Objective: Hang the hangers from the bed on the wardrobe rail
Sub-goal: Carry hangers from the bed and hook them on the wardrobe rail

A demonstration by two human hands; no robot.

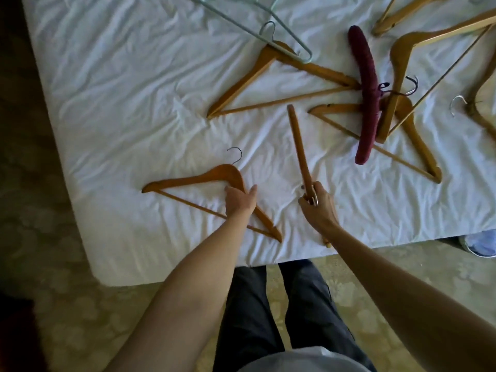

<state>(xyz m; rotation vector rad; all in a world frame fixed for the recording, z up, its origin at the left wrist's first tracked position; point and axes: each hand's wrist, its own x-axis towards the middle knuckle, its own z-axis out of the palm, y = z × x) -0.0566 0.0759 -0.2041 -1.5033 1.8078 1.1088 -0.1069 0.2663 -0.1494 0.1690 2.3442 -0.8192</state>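
A wooden hanger (pixel 188 181) with a metal hook lies flat near the front edge of the white bed (pixel 120 103). My left hand (pixel 240 201) reaches over its right arm with fingers spread, just above or touching it. My right hand (pixel 316 202) grips a second wooden hanger (pixel 299 146) near its hook, holding it edge-on so one arm points away across the sheet. Several more wooden hangers (pixel 279 84) lie further back, with a dark red padded hanger (pixel 366 95) across them.
A pale green wire hanger (pixel 268 30) lies at the back of the bed. More wooden hangers (pixel 429 36) crowd the back right corner. Patterned carpet (pixel 40 210) surrounds the bed, and my legs stand at its front edge. The wardrobe rail is out of view.
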